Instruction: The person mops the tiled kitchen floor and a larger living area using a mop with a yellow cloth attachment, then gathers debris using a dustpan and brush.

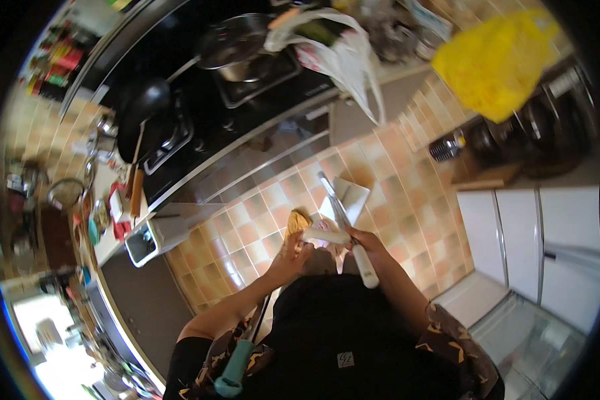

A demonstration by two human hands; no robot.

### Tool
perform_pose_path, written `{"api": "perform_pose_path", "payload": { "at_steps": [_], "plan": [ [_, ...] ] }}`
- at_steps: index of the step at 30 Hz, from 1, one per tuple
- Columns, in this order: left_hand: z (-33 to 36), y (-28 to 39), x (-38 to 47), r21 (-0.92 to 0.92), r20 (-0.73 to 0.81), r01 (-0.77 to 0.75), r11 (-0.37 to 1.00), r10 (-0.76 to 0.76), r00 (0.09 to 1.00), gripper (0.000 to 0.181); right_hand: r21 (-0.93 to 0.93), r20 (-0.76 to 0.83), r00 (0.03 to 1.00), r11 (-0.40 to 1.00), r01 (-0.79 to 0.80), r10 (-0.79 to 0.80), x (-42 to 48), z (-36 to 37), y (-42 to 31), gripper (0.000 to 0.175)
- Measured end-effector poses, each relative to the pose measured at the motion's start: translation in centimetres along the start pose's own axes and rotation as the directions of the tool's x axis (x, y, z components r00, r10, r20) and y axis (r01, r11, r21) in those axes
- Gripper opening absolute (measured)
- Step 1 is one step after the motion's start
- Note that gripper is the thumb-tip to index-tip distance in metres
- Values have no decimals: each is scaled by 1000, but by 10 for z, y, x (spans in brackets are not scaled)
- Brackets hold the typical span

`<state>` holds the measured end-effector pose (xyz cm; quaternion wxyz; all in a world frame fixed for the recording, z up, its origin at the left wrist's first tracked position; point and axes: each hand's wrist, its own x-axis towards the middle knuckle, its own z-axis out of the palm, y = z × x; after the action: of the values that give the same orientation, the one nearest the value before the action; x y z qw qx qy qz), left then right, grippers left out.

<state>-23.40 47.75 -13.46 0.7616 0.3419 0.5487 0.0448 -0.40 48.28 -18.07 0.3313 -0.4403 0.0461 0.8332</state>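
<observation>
My left hand is at the left end of a white bar-like handle, its fingers curled against it. My right hand grips a long metal tool where the metal meets a second white handle. The metal part points away from me over the floor, and the two white handles meet at my right hand. Blur hides whether they are one tool or two. Near my left elbow, a teal-handled tool lies against my side. Below my hands, a white flat square object appears to be on the floor.
Ahead is a black gas hob with a wok and a glass-lidded pot. White and yellow plastic bags stand at upper right. A bin is at left, white drawers at right. A yellow-brown slipper shows below.
</observation>
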Motion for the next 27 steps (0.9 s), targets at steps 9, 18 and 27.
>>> {"api": "perform_pose_path", "payload": {
  "at_steps": [9,18,27],
  "plan": [
    [25,32,-16,957,269,-210,-200,884,383,68,180,151,987,979,-90,63,13,1,52,31],
    [48,-11,-18,963,62,35,-268,346,936,18,32,197,926,946,322,-322,-41,-11,109,11],
    [15,-41,-25,994,80,-110,-3,698,712,37,224,12,999,974,39,-43,-150,-127,103,15]
  ]
}}
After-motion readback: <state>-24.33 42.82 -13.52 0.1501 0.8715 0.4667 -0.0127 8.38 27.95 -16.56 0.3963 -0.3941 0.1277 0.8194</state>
